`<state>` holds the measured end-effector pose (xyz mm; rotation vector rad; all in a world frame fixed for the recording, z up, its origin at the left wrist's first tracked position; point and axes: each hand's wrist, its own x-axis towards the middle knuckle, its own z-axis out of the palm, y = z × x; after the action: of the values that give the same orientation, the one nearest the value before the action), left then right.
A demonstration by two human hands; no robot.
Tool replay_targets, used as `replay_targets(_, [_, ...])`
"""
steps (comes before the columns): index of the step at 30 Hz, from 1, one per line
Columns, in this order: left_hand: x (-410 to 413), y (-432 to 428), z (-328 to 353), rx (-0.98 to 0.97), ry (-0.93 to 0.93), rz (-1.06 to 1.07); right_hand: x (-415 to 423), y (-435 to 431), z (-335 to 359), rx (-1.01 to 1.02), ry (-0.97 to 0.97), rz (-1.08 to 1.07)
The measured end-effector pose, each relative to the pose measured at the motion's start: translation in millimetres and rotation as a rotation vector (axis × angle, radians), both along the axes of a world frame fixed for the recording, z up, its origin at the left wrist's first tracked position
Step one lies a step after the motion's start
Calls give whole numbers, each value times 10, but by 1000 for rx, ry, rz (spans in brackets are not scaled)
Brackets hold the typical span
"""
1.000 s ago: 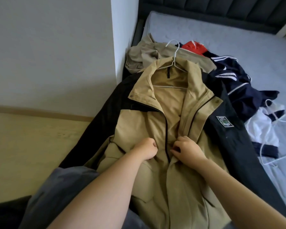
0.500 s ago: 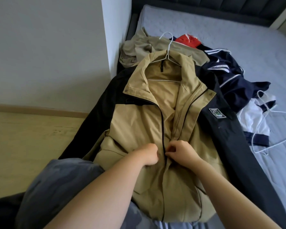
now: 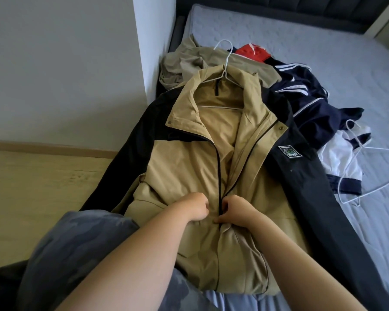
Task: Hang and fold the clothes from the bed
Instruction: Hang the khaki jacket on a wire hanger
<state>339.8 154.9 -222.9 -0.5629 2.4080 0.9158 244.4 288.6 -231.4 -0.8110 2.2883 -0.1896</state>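
At 6 o'clock on the bed (image 3: 323,41), I have left hand (image 3: 194,206) and right hand (image 3: 238,209) each pinching the tan jacket (image 3: 184,167) at its zip edges, hanger (image 3: 225,61) already seated at 12, zip open above my grip, and the pile (image 3: 312,108) at 2 o'clock not yet hung or folded.

wall (image 3: 153,52) left, clothes (image 3: 312,108) right, mattress (image 3: 323,41) open beyond
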Motion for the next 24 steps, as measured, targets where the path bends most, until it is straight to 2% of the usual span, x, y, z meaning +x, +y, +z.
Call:
replay_targets(9, [22,6,58,61,-14,35,-196,-138,97,123,-151,58])
replay_targets(15, [30,5,61,81,-27,52,-98,-164,66,131,-82,113])
replay_targets(24, [56,9,67,147,-32,94,-57,-192,139,281,-59,257])
